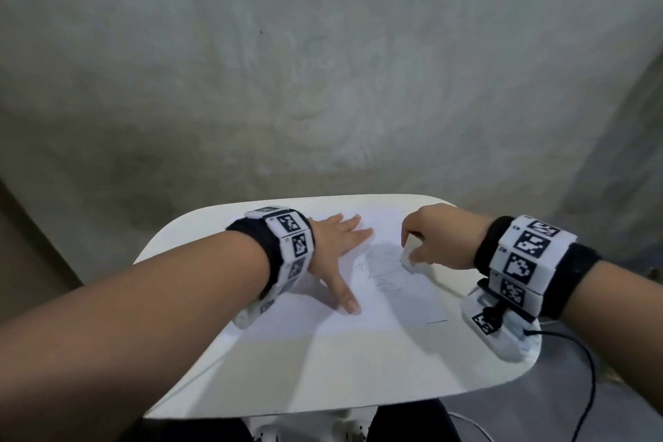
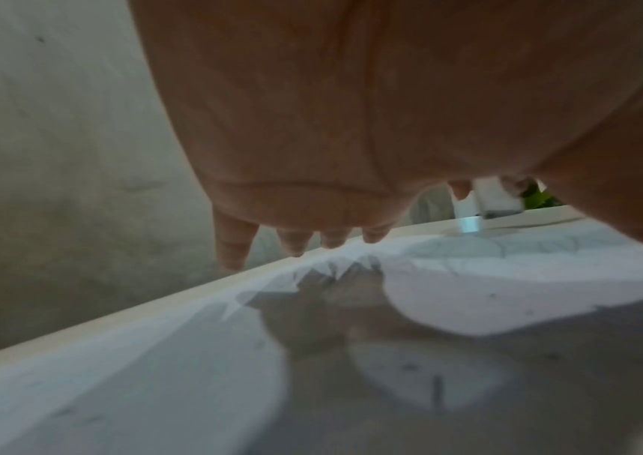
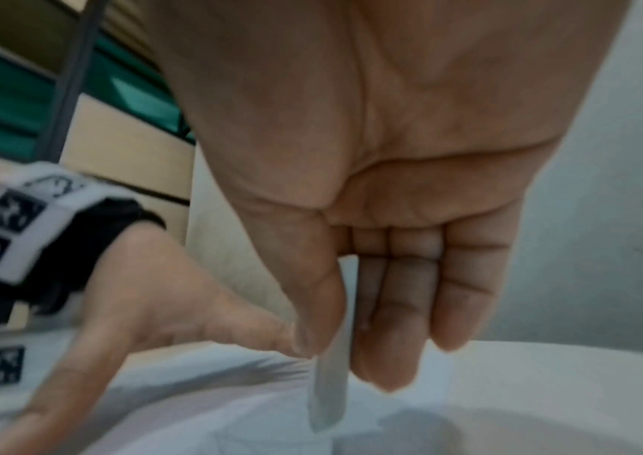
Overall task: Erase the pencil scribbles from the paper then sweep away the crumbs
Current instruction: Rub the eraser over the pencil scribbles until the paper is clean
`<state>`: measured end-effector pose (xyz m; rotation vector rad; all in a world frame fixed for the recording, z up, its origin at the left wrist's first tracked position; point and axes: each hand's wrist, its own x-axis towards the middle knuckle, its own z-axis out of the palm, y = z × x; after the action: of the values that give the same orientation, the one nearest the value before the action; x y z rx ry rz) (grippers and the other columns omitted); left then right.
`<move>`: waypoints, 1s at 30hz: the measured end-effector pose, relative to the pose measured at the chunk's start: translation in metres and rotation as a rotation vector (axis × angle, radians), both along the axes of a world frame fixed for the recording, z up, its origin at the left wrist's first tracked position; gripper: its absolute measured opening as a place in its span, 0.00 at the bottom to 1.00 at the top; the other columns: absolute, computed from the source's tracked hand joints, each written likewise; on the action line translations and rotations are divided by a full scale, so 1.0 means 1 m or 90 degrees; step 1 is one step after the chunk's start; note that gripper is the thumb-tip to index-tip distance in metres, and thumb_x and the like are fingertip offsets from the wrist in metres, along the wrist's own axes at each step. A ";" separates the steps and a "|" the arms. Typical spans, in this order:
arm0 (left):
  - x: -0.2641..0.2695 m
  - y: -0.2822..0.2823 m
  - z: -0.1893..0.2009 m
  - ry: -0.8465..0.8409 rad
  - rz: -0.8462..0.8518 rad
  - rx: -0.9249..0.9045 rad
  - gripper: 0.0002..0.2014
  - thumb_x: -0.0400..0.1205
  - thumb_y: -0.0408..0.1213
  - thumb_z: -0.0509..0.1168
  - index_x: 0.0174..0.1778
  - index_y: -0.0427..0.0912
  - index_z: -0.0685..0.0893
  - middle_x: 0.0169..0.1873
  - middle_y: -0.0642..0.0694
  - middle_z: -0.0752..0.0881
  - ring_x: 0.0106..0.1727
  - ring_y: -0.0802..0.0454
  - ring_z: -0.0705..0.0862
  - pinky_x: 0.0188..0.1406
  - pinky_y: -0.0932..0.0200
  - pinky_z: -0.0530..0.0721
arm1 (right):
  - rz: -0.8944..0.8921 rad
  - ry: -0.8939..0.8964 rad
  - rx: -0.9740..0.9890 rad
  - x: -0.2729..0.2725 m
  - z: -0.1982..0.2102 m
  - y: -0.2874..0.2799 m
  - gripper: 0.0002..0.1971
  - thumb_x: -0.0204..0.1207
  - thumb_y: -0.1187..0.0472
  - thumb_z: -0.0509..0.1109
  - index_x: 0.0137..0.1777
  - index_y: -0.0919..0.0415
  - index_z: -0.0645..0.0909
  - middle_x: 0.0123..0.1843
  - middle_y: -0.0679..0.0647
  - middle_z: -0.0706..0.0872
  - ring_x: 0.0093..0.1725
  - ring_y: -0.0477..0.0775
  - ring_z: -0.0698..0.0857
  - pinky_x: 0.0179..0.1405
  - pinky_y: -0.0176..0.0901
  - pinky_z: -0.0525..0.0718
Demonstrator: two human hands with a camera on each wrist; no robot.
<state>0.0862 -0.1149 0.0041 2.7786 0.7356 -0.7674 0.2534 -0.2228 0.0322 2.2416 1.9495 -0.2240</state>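
Note:
A white sheet of paper [image 1: 394,294] lies on a small white table [image 1: 323,377], with faint pencil scribbles [image 1: 380,262] near its middle. My right hand [image 1: 427,244] pinches a pale eraser [image 1: 409,260] between thumb and fingers, its lower edge down on the scribbles; the right wrist view shows the eraser [image 3: 329,388] edge-on below the thumb. My left hand [image 1: 341,248] lies flat with spread fingers on the paper's left side, holding it down. In the left wrist view the eraser [image 2: 468,220] stands on the paper [image 2: 468,292] beyond my palm.
A bare grey wall rises right behind the table. The table's rounded edges lie close around the paper. A black cable [image 1: 588,370] hangs off the right side, past the table edge. My legs show below the near edge.

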 end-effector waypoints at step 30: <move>0.008 -0.003 -0.020 0.004 0.001 0.021 0.64 0.62 0.72 0.71 0.79 0.66 0.28 0.80 0.60 0.26 0.83 0.51 0.29 0.79 0.33 0.43 | 0.122 -0.008 -0.122 -0.018 -0.017 -0.011 0.10 0.71 0.67 0.62 0.44 0.50 0.75 0.43 0.49 0.86 0.41 0.56 0.79 0.50 0.51 0.82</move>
<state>0.0938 -0.1176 -0.0163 2.8052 0.7581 -0.7720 0.2352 -0.2339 0.0153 1.9206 2.0264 -0.3535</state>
